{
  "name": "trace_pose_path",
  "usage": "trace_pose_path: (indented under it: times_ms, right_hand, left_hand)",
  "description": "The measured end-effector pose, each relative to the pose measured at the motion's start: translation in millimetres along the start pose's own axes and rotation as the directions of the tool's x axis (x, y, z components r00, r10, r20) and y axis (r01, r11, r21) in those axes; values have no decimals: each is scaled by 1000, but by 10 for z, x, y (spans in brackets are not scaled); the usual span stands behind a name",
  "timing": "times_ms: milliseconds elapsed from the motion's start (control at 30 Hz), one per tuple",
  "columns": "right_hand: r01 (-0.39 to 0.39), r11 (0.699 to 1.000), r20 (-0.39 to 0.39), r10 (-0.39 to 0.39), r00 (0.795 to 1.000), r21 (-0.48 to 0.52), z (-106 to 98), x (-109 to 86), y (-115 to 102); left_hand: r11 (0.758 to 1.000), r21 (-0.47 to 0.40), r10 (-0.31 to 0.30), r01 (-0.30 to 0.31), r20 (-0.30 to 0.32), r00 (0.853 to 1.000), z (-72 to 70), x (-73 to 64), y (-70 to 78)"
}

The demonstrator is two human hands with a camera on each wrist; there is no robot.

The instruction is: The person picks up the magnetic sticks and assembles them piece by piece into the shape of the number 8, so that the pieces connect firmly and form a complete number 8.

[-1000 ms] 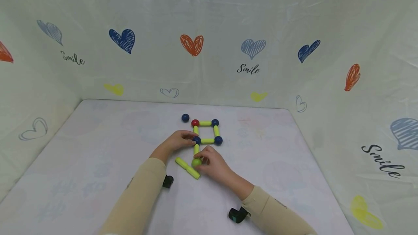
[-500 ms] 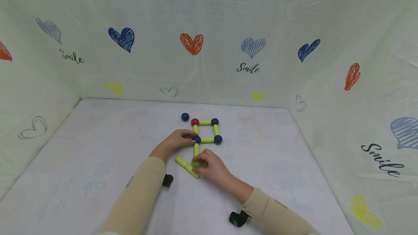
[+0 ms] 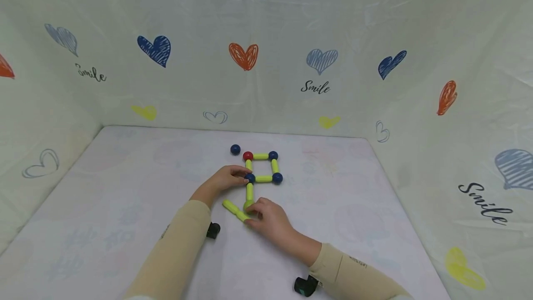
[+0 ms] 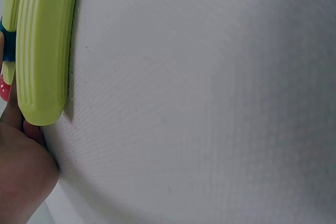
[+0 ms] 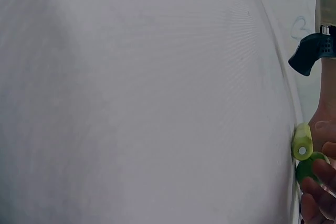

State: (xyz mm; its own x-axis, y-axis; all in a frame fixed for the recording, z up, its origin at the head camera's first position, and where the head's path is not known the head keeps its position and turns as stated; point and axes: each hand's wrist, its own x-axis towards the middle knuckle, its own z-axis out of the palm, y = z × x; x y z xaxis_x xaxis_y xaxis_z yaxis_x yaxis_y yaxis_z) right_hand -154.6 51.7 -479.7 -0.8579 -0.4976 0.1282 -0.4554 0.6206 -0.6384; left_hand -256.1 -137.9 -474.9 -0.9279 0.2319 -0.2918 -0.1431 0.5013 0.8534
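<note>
A square of yellow-green magnetic rods with ball joints lies on the white table. My left hand (image 3: 226,178) pinches the blue ball (image 3: 250,178) at its near left corner. From that ball a rod (image 3: 250,192) runs toward me to a green ball (image 3: 248,204). My right hand (image 3: 272,219) has its index fingertip right at the green ball, and its thumb overlaps the near end of two loose rods (image 3: 234,210) lying end to end. A gap shows between thumb and index finger. In the left wrist view a loose rod (image 4: 44,45) looms large beside the left hand.
A loose blue ball (image 3: 235,149) lies beyond the square, left of its red ball (image 3: 247,155). Two more blue balls form the right corners. Black wrist cameras (image 3: 306,286) hang at both sleeves. A white curtain printed with hearts (image 3: 243,57) surrounds the table.
My right hand has slid slightly toward me, its thumb moving off the green ball to the loose rods' near end. The left hand stays at the blue ball.
</note>
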Motion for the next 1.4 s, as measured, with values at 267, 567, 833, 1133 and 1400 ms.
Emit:
trace_pose_path:
  times_ms: [267, 567, 833, 1133, 1400]
  right_hand:
    - [-14, 997, 46, 18, 999, -81, 31, 12, -66]
    - [-11, 995, 146, 26, 989, -104, 45, 26, -88]
    - [-32, 998, 217, 43, 975, -56, 23, 16, -99]
    - [-52, 997, 260, 64, 964, -51, -14, 36, -123]
    - [-14, 998, 268, 30, 963, -61, -52, 72, -108]
  left_hand:
    - [1000, -13, 6, -6, 5, 1000, -5, -4, -13]
    - [1000, -20, -8, 8, 4, 1000, 4, 8, -21]
    - [1000, -14, -11, 11, 1, 1000, 1, 31, -45]
    - [1000, -8, -5, 5, -7, 1000, 8, 14, -34]
    - [1000, -3, -9, 9, -7, 1000, 9, -3, -21]
